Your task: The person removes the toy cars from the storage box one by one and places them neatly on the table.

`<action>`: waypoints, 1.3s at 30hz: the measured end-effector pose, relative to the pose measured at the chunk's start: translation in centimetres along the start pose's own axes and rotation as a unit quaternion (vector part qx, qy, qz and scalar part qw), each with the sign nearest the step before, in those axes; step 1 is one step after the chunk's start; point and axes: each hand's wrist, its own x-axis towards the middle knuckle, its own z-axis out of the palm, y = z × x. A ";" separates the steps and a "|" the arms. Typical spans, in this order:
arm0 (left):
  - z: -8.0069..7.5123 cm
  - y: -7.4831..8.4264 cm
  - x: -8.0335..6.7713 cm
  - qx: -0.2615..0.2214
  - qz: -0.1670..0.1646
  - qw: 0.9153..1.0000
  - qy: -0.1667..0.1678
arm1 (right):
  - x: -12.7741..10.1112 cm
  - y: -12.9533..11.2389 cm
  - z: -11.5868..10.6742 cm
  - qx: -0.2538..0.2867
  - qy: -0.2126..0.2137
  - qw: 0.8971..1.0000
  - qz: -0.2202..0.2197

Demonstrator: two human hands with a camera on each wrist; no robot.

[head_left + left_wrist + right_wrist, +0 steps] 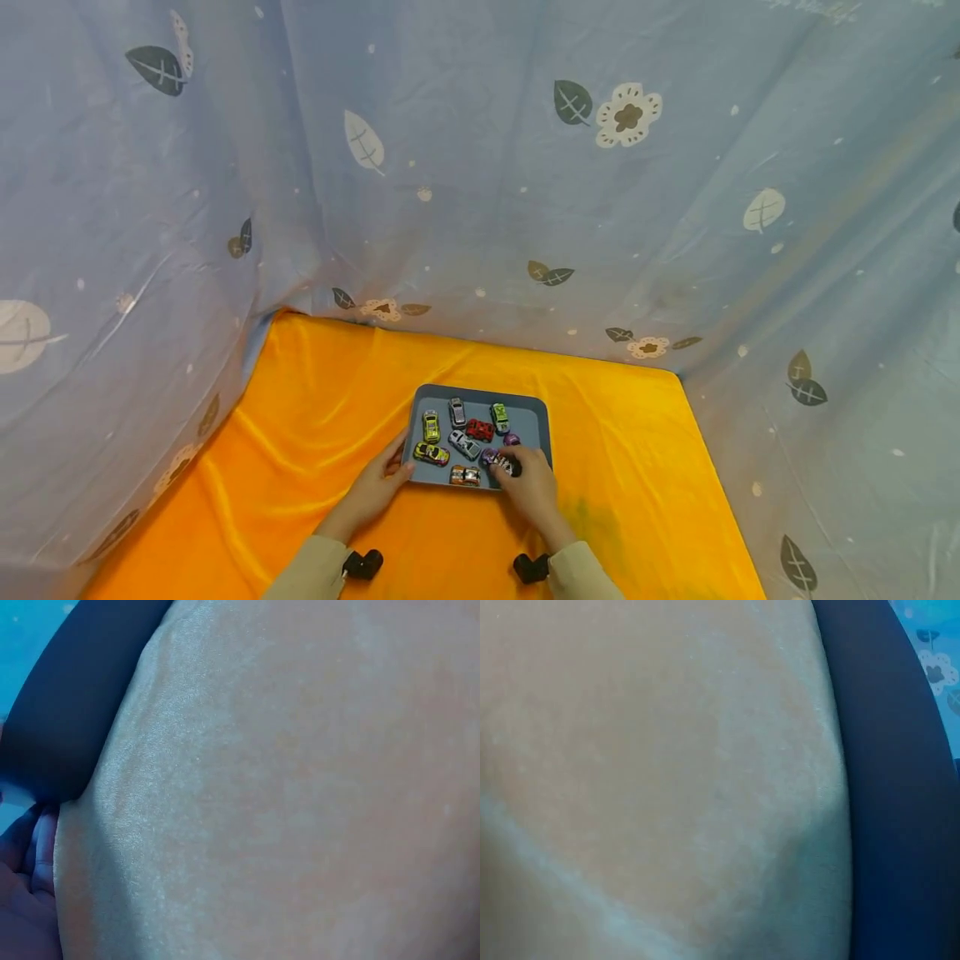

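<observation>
I see the tray point(536, 415) near the counter's point(315, 417) front edge, toy cars point(465, 444) in it, curtain point(480, 167) behind.

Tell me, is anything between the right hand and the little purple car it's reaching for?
Nothing visible. The right hand already lies on the purple car at the near right corner of the grey tray. The left hand touches the tray's left edge.
</observation>
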 end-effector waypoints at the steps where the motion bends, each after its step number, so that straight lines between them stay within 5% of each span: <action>1: 0.0 0.0 0.1 0.000 0.001 1.000 -0.001 | 0.1 0.0 -0.1 0.023 0.003 1.000 0.004; 9: -0.5 0.4 0.4 -0.001 -0.003 1.000 0.017 | 1.7 -0.1 -2.6 0.229 0.035 0.971 0.052; 31: -0.1 -0.2 0.5 -0.020 0.007 1.000 0.022 | 5.5 10.7 -8.6 0.237 0.080 0.944 0.217; 39: 0.2 0.2 0.1 -0.006 -0.008 1.000 0.023 | 5.3 12.8 -8.5 0.274 0.099 0.911 0.293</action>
